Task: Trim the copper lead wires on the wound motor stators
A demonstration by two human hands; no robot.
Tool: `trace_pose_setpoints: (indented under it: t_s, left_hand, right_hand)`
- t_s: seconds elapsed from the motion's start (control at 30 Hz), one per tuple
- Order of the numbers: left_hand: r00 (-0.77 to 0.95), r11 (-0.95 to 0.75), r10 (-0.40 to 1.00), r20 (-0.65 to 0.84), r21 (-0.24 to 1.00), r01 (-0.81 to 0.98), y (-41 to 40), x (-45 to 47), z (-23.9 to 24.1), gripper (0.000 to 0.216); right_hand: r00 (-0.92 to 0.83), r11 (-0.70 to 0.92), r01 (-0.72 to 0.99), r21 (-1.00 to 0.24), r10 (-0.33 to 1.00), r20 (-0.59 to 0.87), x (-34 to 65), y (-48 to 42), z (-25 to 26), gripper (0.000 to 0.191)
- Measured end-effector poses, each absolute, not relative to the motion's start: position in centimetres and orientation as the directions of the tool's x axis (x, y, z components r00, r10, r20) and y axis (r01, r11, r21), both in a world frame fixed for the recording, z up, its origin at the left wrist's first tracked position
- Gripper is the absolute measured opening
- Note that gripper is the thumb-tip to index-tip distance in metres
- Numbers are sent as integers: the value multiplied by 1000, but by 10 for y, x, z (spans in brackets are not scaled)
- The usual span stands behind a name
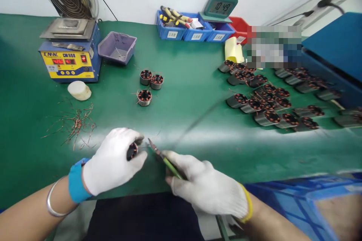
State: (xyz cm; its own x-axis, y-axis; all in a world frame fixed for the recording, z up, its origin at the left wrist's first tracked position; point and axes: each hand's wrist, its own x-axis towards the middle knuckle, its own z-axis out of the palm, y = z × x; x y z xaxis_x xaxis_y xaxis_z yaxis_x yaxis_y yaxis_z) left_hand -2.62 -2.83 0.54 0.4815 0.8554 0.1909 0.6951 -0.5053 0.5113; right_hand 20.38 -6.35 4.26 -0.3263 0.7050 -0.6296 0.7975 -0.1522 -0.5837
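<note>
My left hand (114,160), in a white glove, is closed around a copper-wound motor stator (132,151) near the front of the green bench. The glove hides most of that stator. Green-handled cutting pliers (171,166) are gripped in my gloved right hand (202,180), their jaws pointing at the stator but a little apart from it. Beyond my hands stand three more stators (144,98) with loose wire ends. Left of my left hand lies a tangle of cut copper wire (78,122).
A blue and yellow solder pot (69,54) stands back left, near a purple bin (117,47) and a round pale block (79,90). Blue tool bins (172,33) and a digital clock (221,6) line the wall. Many stators (267,118) crowd the right side.
</note>
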Motion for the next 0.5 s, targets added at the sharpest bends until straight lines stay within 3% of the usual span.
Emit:
trace_pose_setpoints:
  t_s: [0.13,0.27,0.33,0.4,0.5]
  left_hand:
    - [308,-254,949,72,755,604,-25,-42,17,31]
    - [255,-197,965,60,808,555,-21,-47,17,33]
    - [247,-191,967,59,809,556,-19,-47,13,36]
    - [228,-165,973,41,813,558,-17,-48,10,40]
    - [160,-85,987,-8,819,567,-12,-50,8,43]
  right_hand:
    - [-210,96,954,-284,889,-406,210,-71,35,50]
    - [-226,230,973,-9,947,-228,208,-69,26,47]
    - [-275,277,961,0,954,-121,201,-61,26,54]
    - [-385,386,918,-90,923,25,189,-53,29,63]
    - [-672,693,697,-184,721,169,159,-44,28,52]
